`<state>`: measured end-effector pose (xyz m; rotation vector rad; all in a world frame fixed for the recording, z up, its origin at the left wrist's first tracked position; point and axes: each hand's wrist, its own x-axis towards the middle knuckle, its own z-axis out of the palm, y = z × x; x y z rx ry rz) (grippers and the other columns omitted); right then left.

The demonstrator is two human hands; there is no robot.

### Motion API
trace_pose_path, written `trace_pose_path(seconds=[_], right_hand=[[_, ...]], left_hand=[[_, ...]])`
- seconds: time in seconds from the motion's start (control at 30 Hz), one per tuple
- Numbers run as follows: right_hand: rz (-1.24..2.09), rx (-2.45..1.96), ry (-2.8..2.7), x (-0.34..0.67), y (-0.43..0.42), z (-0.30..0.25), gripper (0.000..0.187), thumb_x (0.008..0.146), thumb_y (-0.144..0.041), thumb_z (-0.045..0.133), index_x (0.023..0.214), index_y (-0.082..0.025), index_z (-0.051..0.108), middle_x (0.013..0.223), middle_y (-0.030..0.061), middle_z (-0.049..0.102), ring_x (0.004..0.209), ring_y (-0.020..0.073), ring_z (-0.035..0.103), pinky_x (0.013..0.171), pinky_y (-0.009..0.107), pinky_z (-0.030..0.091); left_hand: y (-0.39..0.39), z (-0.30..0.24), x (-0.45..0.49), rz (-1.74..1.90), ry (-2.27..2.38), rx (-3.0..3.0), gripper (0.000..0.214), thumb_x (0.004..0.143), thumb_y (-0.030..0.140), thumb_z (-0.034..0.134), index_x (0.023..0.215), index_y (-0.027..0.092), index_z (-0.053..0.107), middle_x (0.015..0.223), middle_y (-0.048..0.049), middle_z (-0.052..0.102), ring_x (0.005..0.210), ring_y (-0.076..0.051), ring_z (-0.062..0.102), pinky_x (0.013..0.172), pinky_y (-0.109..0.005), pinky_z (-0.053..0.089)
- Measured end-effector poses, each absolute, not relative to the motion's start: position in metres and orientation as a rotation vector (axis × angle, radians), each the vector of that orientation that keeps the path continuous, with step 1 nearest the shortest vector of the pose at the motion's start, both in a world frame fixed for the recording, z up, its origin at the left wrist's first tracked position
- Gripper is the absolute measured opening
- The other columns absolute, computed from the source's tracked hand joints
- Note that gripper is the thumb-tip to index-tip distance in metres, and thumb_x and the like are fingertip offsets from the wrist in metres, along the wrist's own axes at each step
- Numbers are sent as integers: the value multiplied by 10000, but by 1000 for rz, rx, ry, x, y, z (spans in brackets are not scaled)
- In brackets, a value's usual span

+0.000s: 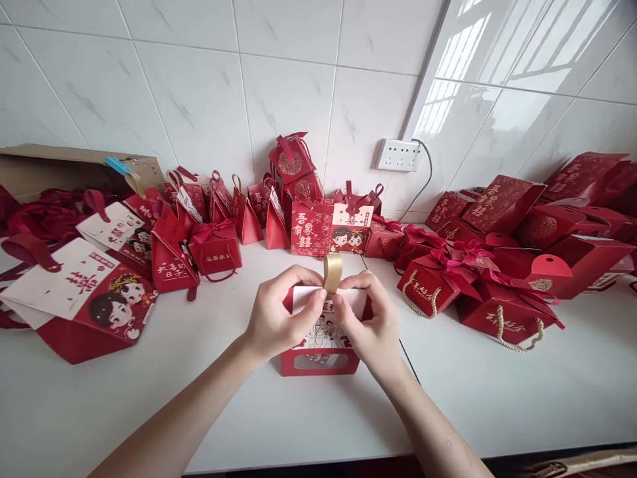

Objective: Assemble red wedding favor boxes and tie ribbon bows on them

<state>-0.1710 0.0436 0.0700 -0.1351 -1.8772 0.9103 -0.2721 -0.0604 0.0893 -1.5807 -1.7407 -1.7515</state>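
Observation:
A red and white gift box (pixel 326 335) stands upright on the white table in front of me, with a cartoon couple on its front panel and an oval window low down. From its top rises a gold ribbon loop (pixel 332 273). My left hand (pixel 288 312) grips the box's upper left edge, thumb pressed at the loop's base. On the other side, my right hand (pixel 373 315) pinches the upper right edge, its thumb also close to that base. Both sets of fingers are closed on the box top. The fingers partly cover the panel's upper print.
Red gift boxes (pixel 249 216) line the wall. A large tilted box (pixel 94 299) lies at left, before a cardboard carton (pixel 64 159) of dark red ribbons. Rope-handled boxes (pixel 512 309) crowd the right. A white power strip (pixel 398 155) with a cable hangs on the tiles.

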Motion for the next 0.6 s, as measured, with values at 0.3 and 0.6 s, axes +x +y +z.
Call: trace_pose_path(seconds=[0.3,0.6], right_hand=[[886,-154,-1859,-173,44,68,82,853,-274,580,804,-210,569,680,-25,563,529,106,459,478,233,350],[1004,-199,-1904,-170,45,77,182,819,-335,592,711,-201,532,613,-23,547,547,123,466,489,233,349]], left_hand=[[-58,87,-273,-1815,-1807,-1570,27,779,201,577,763,179,575,739,-17,680,654,-135,637,597,-225,504],[-55,79,-269,-1930,-1831,-1475,87,759,231,592,828,194,553,746,-10,663,649,-147,631,588,-241,496]])
